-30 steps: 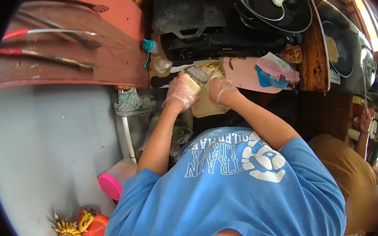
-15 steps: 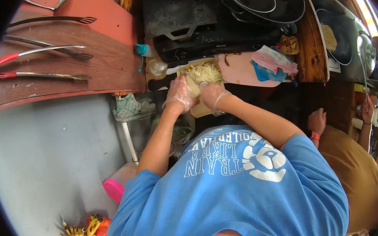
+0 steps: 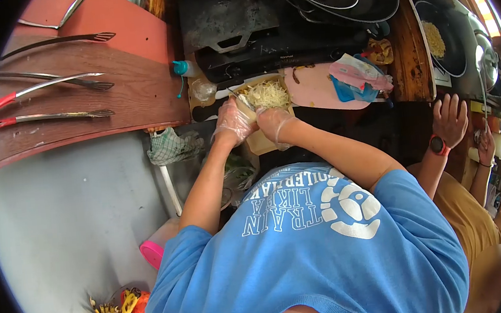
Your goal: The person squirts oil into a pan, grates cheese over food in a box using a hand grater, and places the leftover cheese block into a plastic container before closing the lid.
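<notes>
Clear plastic gloves cover both my hands. My left hand (image 3: 234,123) is closed around a slanted, pale, flat piece with a thin metal edge, which looks like a grater (image 3: 244,103). Pressed close to its right side is my right hand (image 3: 273,124), with its fingers curled; what they hold is hidden. Just beyond both hands, a pale-yellow tray (image 3: 263,144) holds a heap of pale shreds, like grated cheese (image 3: 272,94). A knife with a white blade (image 3: 224,93) lies left of the tray.
A black griddle stove (image 3: 283,55) stands behind the tray. To the right is a pink board (image 3: 310,94) with packets (image 3: 359,75). Tongs (image 3: 50,117) lie on the left wooden counter (image 3: 138,101). A co-worker's hand (image 3: 451,121) is raised at right, near a wok (image 3: 450,49).
My right hand has moved left and slightly up, closer to my left hand. The co-worker's hand has risen with fingers spread. The whole view has shifted slightly.
</notes>
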`<state>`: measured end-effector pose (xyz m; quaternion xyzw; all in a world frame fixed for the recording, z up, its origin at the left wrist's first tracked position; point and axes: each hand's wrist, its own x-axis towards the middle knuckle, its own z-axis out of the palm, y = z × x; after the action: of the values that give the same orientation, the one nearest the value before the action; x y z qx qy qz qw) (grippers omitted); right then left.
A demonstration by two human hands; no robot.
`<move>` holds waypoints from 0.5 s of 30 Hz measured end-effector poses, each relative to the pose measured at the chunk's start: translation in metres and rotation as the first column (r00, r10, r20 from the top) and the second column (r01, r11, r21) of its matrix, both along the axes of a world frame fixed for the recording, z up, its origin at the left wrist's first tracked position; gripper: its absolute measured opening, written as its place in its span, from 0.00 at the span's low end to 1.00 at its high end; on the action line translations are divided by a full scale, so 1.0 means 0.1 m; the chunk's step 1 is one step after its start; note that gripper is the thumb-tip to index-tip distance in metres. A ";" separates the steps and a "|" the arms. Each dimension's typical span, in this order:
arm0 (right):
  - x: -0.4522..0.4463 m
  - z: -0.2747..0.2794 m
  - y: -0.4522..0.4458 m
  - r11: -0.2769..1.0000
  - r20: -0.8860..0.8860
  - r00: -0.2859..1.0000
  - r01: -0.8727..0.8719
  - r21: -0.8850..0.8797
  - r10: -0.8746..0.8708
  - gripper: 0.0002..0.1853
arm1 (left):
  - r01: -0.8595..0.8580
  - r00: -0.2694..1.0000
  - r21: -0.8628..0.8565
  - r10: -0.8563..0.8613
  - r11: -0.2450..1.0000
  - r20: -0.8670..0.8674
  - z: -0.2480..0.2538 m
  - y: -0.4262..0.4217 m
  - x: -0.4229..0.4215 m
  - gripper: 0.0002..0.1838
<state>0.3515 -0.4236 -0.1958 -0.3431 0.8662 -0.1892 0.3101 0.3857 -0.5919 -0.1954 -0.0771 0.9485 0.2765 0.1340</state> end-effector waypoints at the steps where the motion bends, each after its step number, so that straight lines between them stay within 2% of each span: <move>1: 0.00 -0.02 0.01 1.000 -0.015 1.000 -0.023 0.001 0.023 0.14 | 0.006 1.000 -0.017 -0.007 1.000 -0.019 -0.07 -0.03 0.00 0.52; 3: 0.00 0.04 0.03 0.999 -0.027 0.999 -0.044 0.003 0.044 0.14 | 0.014 0.999 -0.034 -0.015 0.999 -0.035 -0.06 -0.06 -0.02 0.54; 6: -0.03 0.17 0.09 0.989 0.002 0.994 -0.113 0.091 0.114 0.17 | -0.043 0.997 0.033 0.041 0.999 0.061 -0.02 -0.06 -0.07 0.50; 8: -0.02 0.21 0.12 0.972 -0.001 0.979 -0.201 0.124 0.203 0.22 | -0.040 0.996 -0.062 0.045 0.997 0.080 0.00 -0.05 -0.10 0.49; 9: -0.01 0.19 0.13 0.972 -0.001 0.979 -0.200 0.124 0.202 0.22 | -0.039 0.996 -0.062 0.044 0.997 0.081 -0.01 -0.07 -0.12 0.49; 11: 0.04 0.11 0.13 0.977 0.010 0.986 -0.163 0.134 0.164 0.29 | -0.074 0.993 -0.087 0.081 0.994 0.089 -0.02 -0.11 -0.16 0.49; 15: 0.08 -0.04 0.15 0.990 0.050 0.992 -0.115 0.076 0.112 0.29 | -0.019 0.984 -0.128 0.042 0.992 0.175 -0.08 -0.24 -0.27 0.48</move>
<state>0.3597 -0.4088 -0.2002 -0.3749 0.8448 -0.1448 0.3533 0.3585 -0.6157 -0.2033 -0.1241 0.9470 0.2103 0.2085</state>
